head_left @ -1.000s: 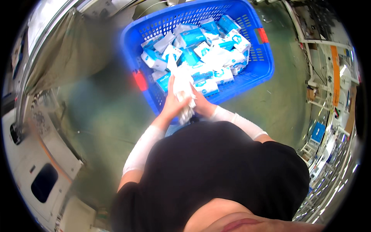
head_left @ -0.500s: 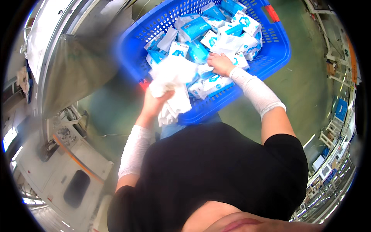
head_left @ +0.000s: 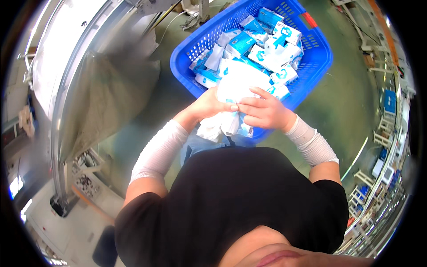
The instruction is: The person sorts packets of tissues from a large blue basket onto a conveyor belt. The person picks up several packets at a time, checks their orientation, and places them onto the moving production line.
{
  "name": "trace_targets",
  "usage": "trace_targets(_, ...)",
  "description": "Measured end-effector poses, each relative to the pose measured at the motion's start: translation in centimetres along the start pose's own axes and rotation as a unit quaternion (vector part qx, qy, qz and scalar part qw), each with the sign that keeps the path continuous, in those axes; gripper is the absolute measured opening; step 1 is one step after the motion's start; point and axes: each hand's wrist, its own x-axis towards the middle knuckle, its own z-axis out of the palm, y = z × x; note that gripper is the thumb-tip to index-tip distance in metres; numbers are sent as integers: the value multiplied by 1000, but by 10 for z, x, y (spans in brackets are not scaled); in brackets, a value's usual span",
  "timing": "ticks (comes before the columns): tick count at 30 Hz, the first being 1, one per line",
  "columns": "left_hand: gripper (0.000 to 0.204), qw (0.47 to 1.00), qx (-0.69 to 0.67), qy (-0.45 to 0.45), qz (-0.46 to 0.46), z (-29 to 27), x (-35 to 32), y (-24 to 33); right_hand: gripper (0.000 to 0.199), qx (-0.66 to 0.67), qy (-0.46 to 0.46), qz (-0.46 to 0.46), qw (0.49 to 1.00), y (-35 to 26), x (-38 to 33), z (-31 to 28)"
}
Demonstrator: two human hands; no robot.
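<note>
Both hands meet in front of me over the near edge of a blue plastic basket [head_left: 187, 73]. My left hand [head_left: 207, 106] is closed around a bundle of white tissues [head_left: 242, 80], so bright that its folds are hard to make out. From the other side my right hand [head_left: 267, 112] presses its bent fingers on the same bundle, its fingertips close to my left thumb. Crumpled white ends [head_left: 211, 127] hang below the hands. Behind them, several blue-and-white tissue packs [head_left: 242, 43] lie heaped in the basket, some with loose white wrapping [head_left: 215, 57].
At the left stand a metal-framed machine [head_left: 60, 111] and a hanging grey-beige sheet [head_left: 106, 104]. Green floor [head_left: 329, 113] surrounds the basket. Along the right run white racks [head_left: 364, 178] with a blue bin [head_left: 390, 101]. A cable [head_left: 167, 29] lies beyond the basket.
My right hand has left the packs in the basket and come back to the tissues in my left hand. My left hand has moved right and toward the middle. The view has shifted slightly.
</note>
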Motion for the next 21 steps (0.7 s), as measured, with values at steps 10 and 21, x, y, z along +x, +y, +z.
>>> trace_targets(10, 38, 991, -69, 107, 38, -68, -63, 3, 34, 120, -32, 488, 864, -71, 44, 26)
trace_targets(21, 34, 988, -11, 136, -75, -72, 13, 15, 37, 370, 257, 620, 642, -48, 14, 75)
